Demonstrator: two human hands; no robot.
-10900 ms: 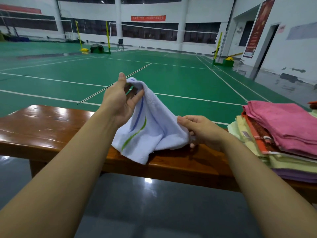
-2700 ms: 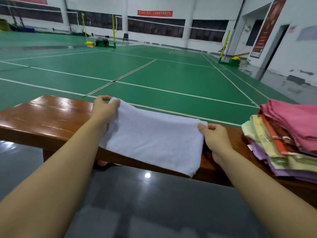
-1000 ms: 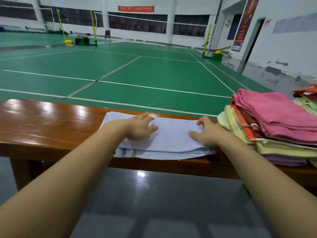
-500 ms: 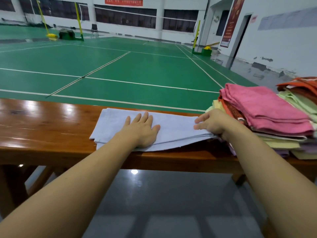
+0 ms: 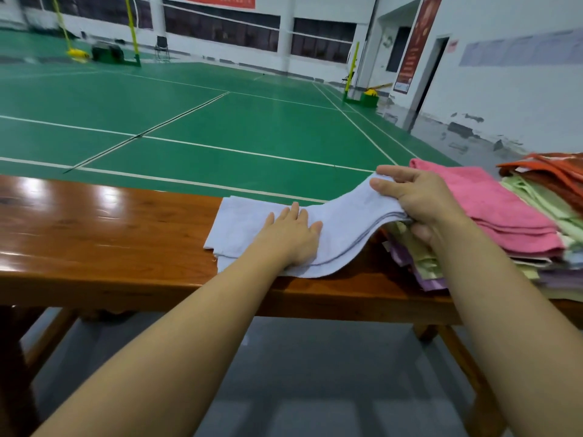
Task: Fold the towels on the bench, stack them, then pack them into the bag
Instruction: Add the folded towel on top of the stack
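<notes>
Your left hand (image 5: 291,236) presses flat, fingers spread, on the folded white towel (image 5: 239,222) beside the towel stack (image 5: 517,216), cut off at frame edge, while your right hand (image 5: 419,200) pinches its lifted end.

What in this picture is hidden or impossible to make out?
- The bag: nowhere in the head view.
- The towel stack: its right part is cut off by the frame edge, so no count is possible.
- The white towel: its stripes are folded inside; the right hand and left hand cover parts of it.
- The red banner: cut off by the top edge, lettering too blurred to read.
- The bench: both ends run out of frame.
</notes>
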